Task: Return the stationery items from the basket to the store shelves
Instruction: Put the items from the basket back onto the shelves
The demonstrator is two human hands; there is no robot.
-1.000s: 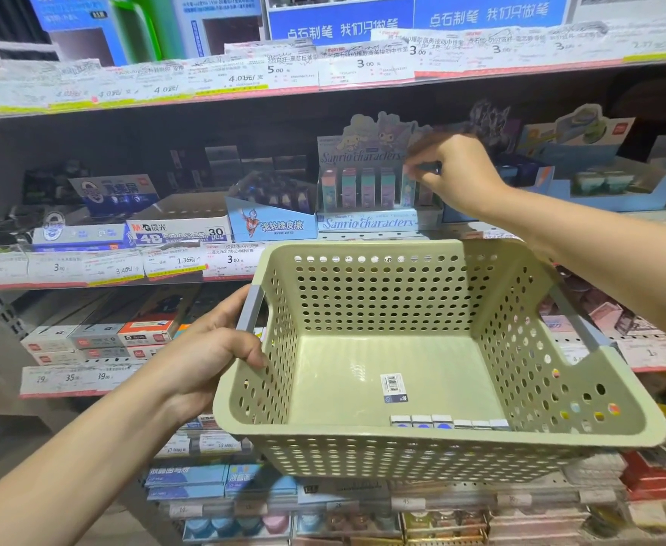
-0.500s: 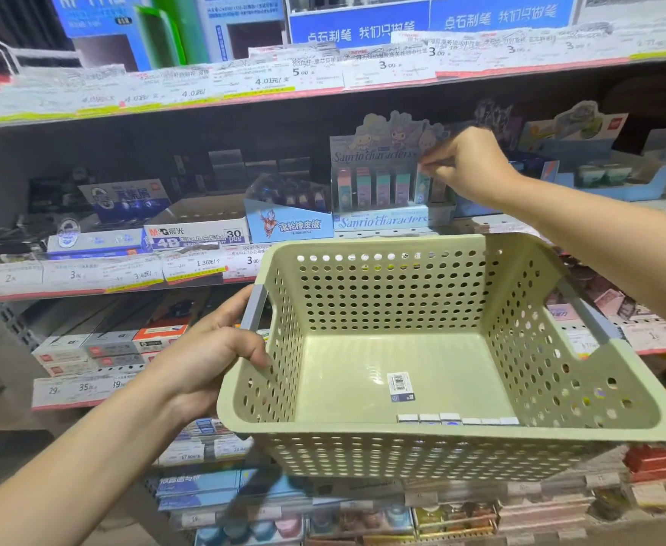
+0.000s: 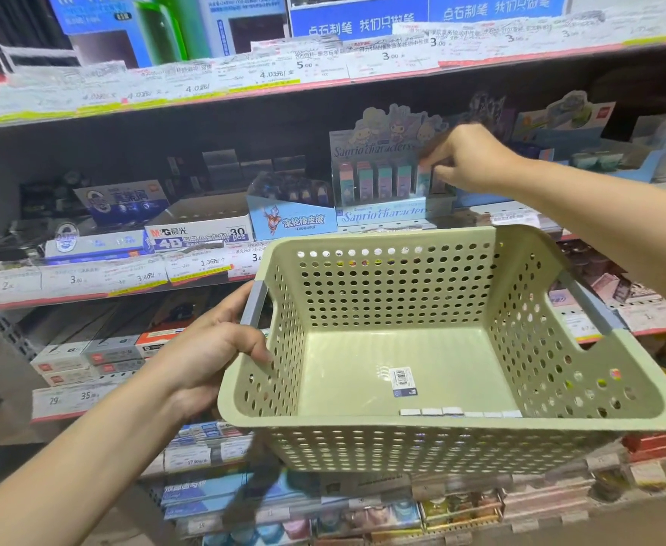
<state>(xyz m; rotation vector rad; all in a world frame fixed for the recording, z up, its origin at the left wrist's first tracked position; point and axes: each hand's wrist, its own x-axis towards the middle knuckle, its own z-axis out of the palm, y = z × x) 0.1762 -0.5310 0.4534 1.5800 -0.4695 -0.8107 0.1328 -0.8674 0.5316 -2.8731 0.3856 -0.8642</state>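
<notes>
My left hand [image 3: 213,348] grips the grey left handle of a pale green perforated basket [image 3: 441,421], held tilted in front of the shelves. On the basket floor are a barcode sticker [image 3: 402,382] and a row of small white pieces [image 3: 441,411] against the near wall. My right hand [image 3: 469,159] reaches over the basket to a blue cartoon-character display box [image 3: 378,216] on the middle shelf. Its fingertips pinch a small pastel item [image 3: 423,179] at the right end of the standing row [image 3: 378,183].
Eraser boxes [image 3: 199,234] and a blue roller-eraser box [image 3: 292,222] stand left of the display. More blue display trays [image 3: 599,159] sit to its right. Price-tag strips [image 3: 87,277] line every shelf edge. Lower shelves hold boxed goods [image 3: 99,356].
My right hand has stayed at the display box, its fingers settling lower onto the right end of the row. The basket remains in my left hand's grip; the view drifted slightly.
</notes>
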